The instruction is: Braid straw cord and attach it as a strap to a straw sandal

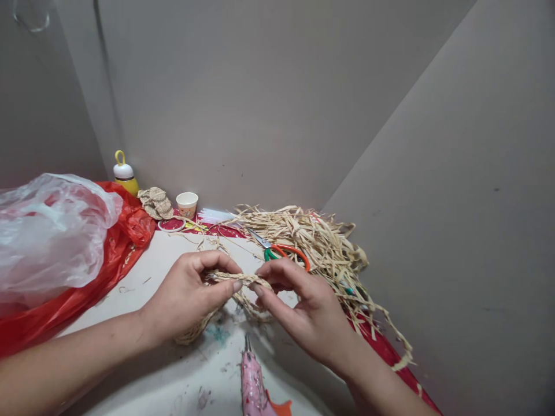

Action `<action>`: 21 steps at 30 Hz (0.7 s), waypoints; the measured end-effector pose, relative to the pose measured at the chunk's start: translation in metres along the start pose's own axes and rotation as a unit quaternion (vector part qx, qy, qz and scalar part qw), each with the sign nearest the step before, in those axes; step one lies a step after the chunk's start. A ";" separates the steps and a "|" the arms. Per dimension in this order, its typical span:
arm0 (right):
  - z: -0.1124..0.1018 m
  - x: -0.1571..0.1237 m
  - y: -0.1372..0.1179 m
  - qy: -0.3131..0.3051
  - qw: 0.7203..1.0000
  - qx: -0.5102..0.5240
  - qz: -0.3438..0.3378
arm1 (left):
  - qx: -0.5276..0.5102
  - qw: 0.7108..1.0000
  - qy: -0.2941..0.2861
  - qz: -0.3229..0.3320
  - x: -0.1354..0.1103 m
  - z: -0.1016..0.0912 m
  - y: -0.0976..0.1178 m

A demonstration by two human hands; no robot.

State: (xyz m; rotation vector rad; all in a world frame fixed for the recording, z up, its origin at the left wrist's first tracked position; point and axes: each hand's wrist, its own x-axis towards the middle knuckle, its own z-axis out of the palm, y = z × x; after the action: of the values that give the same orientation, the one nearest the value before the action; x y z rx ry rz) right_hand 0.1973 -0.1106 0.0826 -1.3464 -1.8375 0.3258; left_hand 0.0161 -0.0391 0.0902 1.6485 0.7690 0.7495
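Note:
Between my two hands runs a braided straw cord (248, 279), straw-coloured and looped, with more of it hanging below toward the white board. My left hand (193, 292) pinches it between thumb and fingers. On the other side my right hand (299, 300) grips the same braid, its fingertips close to the left thumb. Part of the coiled braid is hidden behind my left hand. Just below the hands lies a pink glue gun (254, 381) with an orange trigger, its metal nozzle pointing up toward the braid.
Scissors (277, 249) with orange and green handles rest against a heap of loose straw (307, 231). Behind stand a paper cup (187, 203), clear glue sticks (215, 216) and a yellow-and-white bottle (125, 174). Plastic bags (56, 237) fill the left side. Grey walls (217, 104) enclose the back and right.

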 end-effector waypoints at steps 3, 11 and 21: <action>0.000 -0.001 -0.002 0.035 0.998 -0.042 -0.044 | 0.011 1.000 0.008 -0.002 -0.002 0.001 0.001; 0.006 -0.001 -0.003 0.030 0.999 0.009 0.004 | -0.007 0.999 0.037 -0.003 -0.002 0.003 -0.001; 0.014 0.006 0.000 0.005 0.932 0.290 0.218 | -0.036 0.998 0.053 -0.014 0.000 0.007 -0.012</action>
State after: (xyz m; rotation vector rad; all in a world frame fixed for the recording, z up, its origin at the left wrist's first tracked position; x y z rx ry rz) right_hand 0.1860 -0.1016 0.0766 -1.2969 -1.2603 1.0057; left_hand 0.0200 -0.0407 0.0768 1.5398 0.8286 0.8417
